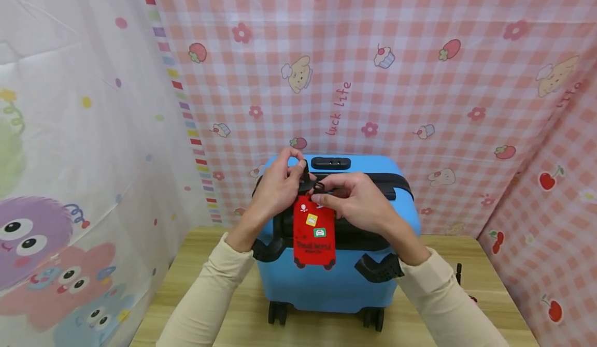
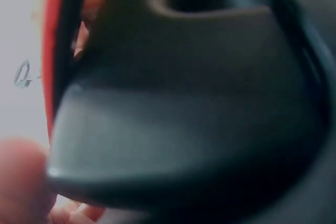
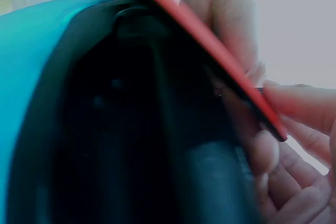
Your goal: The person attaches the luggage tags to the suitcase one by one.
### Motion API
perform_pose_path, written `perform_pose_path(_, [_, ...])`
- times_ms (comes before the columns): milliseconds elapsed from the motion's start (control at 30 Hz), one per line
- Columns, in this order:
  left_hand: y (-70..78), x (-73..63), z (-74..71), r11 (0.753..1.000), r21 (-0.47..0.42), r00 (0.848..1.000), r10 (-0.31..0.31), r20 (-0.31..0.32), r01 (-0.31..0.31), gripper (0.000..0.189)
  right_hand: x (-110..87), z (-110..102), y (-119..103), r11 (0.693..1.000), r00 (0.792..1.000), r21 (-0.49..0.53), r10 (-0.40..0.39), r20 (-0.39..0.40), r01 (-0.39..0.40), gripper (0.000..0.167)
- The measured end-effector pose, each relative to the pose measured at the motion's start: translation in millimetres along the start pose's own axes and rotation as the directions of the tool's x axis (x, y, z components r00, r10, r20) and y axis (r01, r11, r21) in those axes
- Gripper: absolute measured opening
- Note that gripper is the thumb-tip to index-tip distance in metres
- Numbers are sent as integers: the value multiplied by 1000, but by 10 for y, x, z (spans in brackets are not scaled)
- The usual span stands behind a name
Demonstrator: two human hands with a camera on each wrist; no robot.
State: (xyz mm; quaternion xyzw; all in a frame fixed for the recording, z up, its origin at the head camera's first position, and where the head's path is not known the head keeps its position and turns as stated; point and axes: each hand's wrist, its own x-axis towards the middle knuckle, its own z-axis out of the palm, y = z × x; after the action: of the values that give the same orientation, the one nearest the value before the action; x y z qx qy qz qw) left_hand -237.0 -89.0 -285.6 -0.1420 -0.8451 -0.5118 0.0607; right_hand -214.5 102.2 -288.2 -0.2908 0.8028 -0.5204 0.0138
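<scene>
Red luggage tag (image 1: 314, 238) hangs, higher left grip (image 1: 279, 182) pinching strap (image 1: 306, 172), right grip (image 1: 356, 202) its top.

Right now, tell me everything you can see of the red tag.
The red tag is flat and suitcase-shaped, rubbery in look, with a dark back. Its front bears small white, yellow and green pictures, dark lettering low down and dark wheel shapes at the bottom corners. It hangs roughly upright before the blue suitcase. The right grip pinches it near the top, while the left grip holds a black strap just above. Its fastening cannot be made out.
</scene>
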Motion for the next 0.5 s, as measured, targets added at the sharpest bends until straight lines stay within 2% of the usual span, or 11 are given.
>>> perform_pose_path(200, [-56,3,7,1000,4,1000,20,19,-20,21,-28,49,53,997,999,74,6,-50,-3,12])
perform_pose_path(500, [-94,19,22,997,-19,997,81,-1,-81,19,-61,53,44,997,997,73,2,-79,4,12])
